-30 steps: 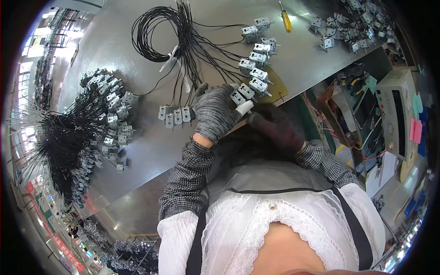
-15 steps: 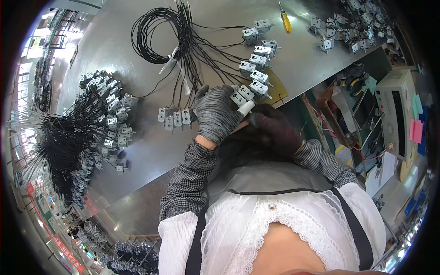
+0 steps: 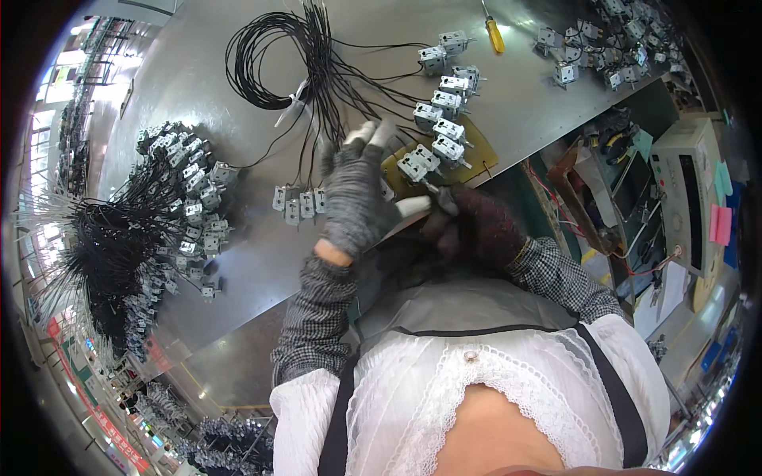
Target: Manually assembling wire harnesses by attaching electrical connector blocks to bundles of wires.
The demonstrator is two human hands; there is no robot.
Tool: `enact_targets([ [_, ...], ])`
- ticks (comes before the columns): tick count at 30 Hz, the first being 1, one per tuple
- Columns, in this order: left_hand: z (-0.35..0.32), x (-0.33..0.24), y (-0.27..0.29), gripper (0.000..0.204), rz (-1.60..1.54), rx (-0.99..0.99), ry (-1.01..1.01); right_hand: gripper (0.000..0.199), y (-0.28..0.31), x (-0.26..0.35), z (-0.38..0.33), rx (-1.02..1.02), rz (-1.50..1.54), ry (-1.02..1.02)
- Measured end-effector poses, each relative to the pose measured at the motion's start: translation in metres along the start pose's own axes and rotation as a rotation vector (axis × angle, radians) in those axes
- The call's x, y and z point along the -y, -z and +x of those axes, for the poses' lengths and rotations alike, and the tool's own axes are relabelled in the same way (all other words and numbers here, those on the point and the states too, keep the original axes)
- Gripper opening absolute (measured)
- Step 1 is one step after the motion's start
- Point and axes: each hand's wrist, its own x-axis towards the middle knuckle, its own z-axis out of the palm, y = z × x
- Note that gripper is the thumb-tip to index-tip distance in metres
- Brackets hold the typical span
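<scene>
My left hand (image 3: 355,190), in a grey knit glove with white fingertips, hovers over black cables with its fingers stretched out and thumb apart, holding nothing. My right hand (image 3: 480,226), in a dark maroon glove, is closed at the table's front edge. Its fingertips are at the pin of a small silver box-shaped metal part (image 3: 413,168); whatever they hold is hidden. That part lies with others on a yellowish plate (image 3: 480,147). A row of similar wired parts (image 3: 448,101) runs up from there. More such parts (image 3: 294,208) lie left of my left hand, partly covered by it.
A coiled bundle of black cables (image 3: 262,67) lies at the far middle. Many wired parts are heaped at the left (image 3: 186,182) and far right (image 3: 611,47). A yellow-handled screwdriver (image 3: 494,36) lies far right of centre. An open drawer (image 3: 583,190) and a cream-coloured device (image 3: 690,198) stand at right.
My left hand has drawn left and away from the metal parts on the plate, and its fingers have spread. The right hand stays near the same pin, shifted slightly.
</scene>
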Motion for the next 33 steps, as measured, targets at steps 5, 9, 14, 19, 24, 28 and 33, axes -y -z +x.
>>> enact_targets([
  [5, -0.020, 0.042, 0.004, 0.082, 0.080, 0.199, -0.020, 0.041, -0.036, 0.034, -0.015, 0.077, 0.245, -0.082],
  [9, -0.013, 0.041, 0.000, 0.064, -0.032, 0.154, 0.044, 0.040, -0.008, 0.032, 0.031, 0.247, -0.985, 1.090],
  [14, -0.017, 0.032, 0.001, 0.059, -0.060, 0.137, 0.074, 0.029, 0.012, 0.062, 0.030, 0.044, -0.235, 0.450],
  [19, -0.009, 0.015, 0.003, 0.059, -0.124, 0.147, 0.133, 0.031, 0.007, 0.066, 0.031, -0.343, -0.740, 0.768],
  [24, -0.010, 0.025, -0.004, 0.061, 0.033, 0.069, -0.067, 0.030, 0.001, 0.064, 0.019, -0.248, -0.778, 0.530],
  [28, -0.008, 0.036, -0.003, 0.060, -0.021, 0.145, -0.119, 0.029, -0.002, 0.052, 0.003, -0.175, -0.876, 0.553],
  [33, -0.007, 0.033, 0.001, 0.061, -0.123, 0.190, -0.137, 0.026, 0.005, 0.037, -0.005, -0.117, -0.874, 0.532],
])
